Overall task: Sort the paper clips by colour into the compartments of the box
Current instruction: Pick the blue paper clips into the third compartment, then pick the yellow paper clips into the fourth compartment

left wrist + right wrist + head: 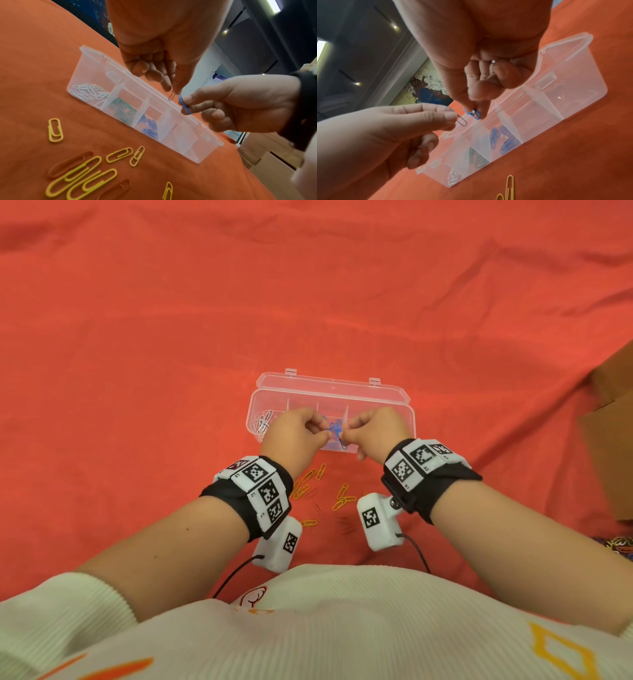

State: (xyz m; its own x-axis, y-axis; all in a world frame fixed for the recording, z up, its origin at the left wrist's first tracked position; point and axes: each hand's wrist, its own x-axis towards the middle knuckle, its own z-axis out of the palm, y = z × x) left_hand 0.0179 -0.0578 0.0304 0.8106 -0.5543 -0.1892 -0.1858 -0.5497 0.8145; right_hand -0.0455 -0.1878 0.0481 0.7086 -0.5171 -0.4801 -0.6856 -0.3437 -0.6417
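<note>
both hands pinch blue clips, left hand (297, 429) and right hand (376, 430) fingertip to fingertip directly above the box (407, 419)'s blue compartment.

Red cloth (308, 302) covers the whole surface in front of you, creased. Brown cardboard box (613, 419) at your right edge. Patterned fabric (616, 544) just below it. Your cream knit top (325, 628) fills the bottom.

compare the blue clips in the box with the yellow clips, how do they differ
The blue clips lie inside a middle compartment of the clear box; the yellow clips lie loose on the red cloth in front of it. Blue is already sorted; yellow is not. Both are the same looped wire shape, and neither group is being touched.
</note>
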